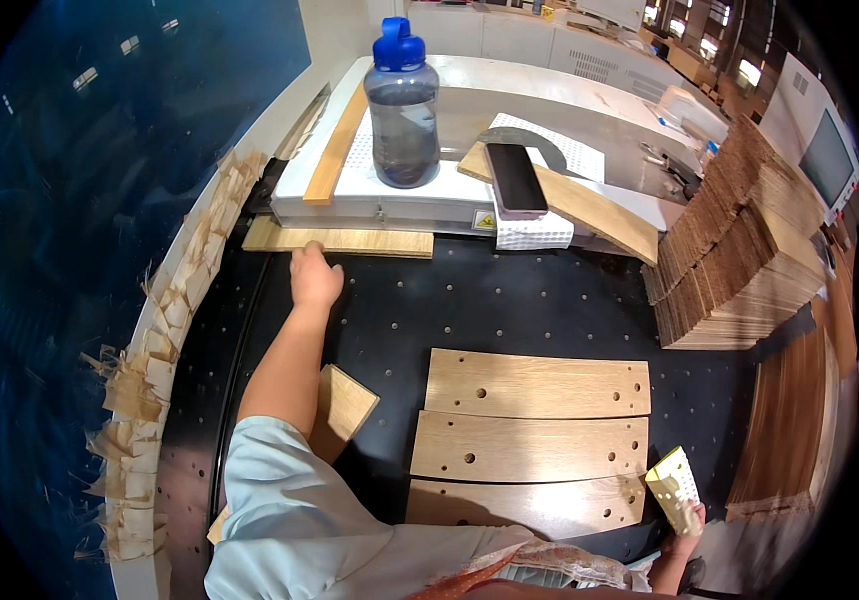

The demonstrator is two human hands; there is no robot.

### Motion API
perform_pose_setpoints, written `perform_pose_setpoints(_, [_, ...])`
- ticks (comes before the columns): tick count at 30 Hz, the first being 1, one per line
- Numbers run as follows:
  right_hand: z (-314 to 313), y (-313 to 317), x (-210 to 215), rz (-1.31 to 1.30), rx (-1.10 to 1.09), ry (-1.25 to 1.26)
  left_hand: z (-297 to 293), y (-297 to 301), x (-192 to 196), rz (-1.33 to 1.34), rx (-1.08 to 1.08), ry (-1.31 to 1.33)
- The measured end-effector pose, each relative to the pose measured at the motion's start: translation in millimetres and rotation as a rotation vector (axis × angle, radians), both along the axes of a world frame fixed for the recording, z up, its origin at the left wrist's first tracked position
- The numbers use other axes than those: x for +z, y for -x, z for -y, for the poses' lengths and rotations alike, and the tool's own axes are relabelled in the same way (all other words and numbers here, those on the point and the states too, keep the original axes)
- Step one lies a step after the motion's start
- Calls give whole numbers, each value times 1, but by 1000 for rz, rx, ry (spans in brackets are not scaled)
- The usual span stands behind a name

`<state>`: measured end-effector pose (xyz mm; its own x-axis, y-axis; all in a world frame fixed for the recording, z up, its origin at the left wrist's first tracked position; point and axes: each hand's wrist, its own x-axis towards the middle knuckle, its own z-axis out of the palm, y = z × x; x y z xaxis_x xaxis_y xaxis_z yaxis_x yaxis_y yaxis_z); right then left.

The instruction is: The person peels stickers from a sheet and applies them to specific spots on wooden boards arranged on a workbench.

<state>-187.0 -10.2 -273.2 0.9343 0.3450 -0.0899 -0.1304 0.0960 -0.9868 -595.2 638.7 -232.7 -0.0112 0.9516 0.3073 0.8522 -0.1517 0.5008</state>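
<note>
My left hand [317, 276] reaches forward, its fingers closed at the near edge of a long wooden board [390, 244] lying against the front of a white machine. Low on the right, my right hand [686, 532] grips a folded perforated sheet [674, 478], white with a yellow edge. Between my arms, three drilled wooden panels lie side by side: the far panel [540, 386], the middle panel [530, 447] and the near panel [540, 503], which my clothing partly covers. Beside my left forearm is a small wooden piece [348, 405], partly hidden by the arm.
On the white machine [315, 212] stand a blue-capped water bottle [403, 125] and a phone [517, 180] beside a curved wooden strip [600, 216]. Stacked boards [725, 285] rise at the right. Torn tape lines the left edge [155, 400] of the black dotted table [450, 300].
</note>
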Motion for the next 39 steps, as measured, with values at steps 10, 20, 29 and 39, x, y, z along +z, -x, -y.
perform_pose_setpoints(10, [-13, -2, -4, 36, -19, 46, -56, -44, -22, 1489, 199, 345])
perform_pose_setpoints(20, [-9, 5, 6, -54, -97, -7, -31, -56, -9, 1707, 227, 398])
perform_pose_setpoints(29, [-11, 6, 8, -3, -2, -1, -27, -57, 1, 1734, 167, 428])
perform_pose_setpoints(39, [-5, 3, 4, -5, 42, -29, -31, -61, -2, 1688, 174, 417])
